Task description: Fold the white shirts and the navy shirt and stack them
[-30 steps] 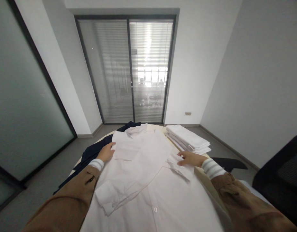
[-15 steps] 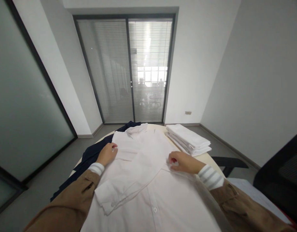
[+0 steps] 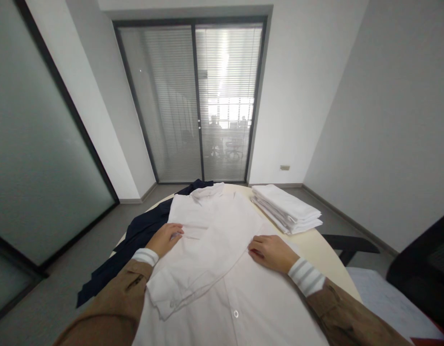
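A white button-up shirt (image 3: 222,278) lies spread on the round table, its collar (image 3: 207,191) at the far end. One sleeve (image 3: 193,274) is folded diagonally across the front, with its cuff at the lower left. My left hand (image 3: 166,239) is at the shirt's left side, its fingers closed on the fabric. On the right side, my right hand (image 3: 274,252) has curled fingers closed on the folded edge. The fingertips of both hands are partly hidden.
Dark navy clothing (image 3: 142,230) lies along the table's left edge. A stack of folded white garments (image 3: 286,209) sits at the far right of the pale table (image 3: 323,250). A black chair (image 3: 424,264) with an armrest stands to the right, beside papers (image 3: 391,302).
My right hand has moved slightly inward and down, and the raised fabric on the right now lies flatter. My left hand has slid a little nearer along the shirt's side.
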A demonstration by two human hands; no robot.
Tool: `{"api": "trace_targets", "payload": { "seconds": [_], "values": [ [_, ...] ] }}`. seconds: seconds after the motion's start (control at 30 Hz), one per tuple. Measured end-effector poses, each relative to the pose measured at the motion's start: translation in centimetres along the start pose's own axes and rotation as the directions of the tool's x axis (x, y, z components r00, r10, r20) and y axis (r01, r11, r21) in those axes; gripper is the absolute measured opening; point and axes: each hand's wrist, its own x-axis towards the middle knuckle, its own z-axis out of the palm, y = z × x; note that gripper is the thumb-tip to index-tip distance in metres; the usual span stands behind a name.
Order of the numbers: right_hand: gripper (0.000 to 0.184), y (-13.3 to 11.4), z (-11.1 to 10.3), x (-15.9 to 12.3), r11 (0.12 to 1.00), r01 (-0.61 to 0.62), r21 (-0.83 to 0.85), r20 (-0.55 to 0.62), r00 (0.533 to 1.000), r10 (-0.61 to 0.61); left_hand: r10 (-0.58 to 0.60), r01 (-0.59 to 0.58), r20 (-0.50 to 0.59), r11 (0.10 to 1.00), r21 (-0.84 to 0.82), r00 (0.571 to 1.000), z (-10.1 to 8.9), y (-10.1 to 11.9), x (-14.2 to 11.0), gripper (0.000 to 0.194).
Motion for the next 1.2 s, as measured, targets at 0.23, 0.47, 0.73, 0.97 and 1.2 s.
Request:
{"api": "trace_targets", "payload": {
  "seconds": [0.23,0.47,0.73,0.97,1.2],
  "values": [
    [0.018,-0.5,0.0,-0.2,0.993,0.072,0.098,-0.018,0.997,-0.07,-0.016,0.016,-0.055,1.0,0.004,0.998,-0.1,0.5,0.1,0.025],
    [0.013,-0.4,0.2,-0.6,0.961,0.035,0.275,0.016,0.999,-0.041,-0.164,0.174,-0.114,0.981,0.088,0.98,-0.1,-0.2,0.2,0.026],
    [0.025,0.6,0.9,-0.4,0.967,-0.179,0.181,-0.206,0.955,0.215,-0.317,0.321,-0.216,0.947,-0.017,0.923,0.1,-2.1,0.6,0.027],
    [0.07,1.7,3.3,-0.4,0.915,-0.391,0.103,0.089,0.92,0.383,-0.396,0.393,-0.218,0.918,-0.057,0.892,-0.8,-1.7,0.9,0.043],
    [0.076,2.6,2.5,0.2,0.899,-0.422,0.116,0.263,0.886,0.381,-0.411,0.417,-0.141,0.909,0.018,0.901,-2.0,0.1,1.9,0.041]
  ]
}}
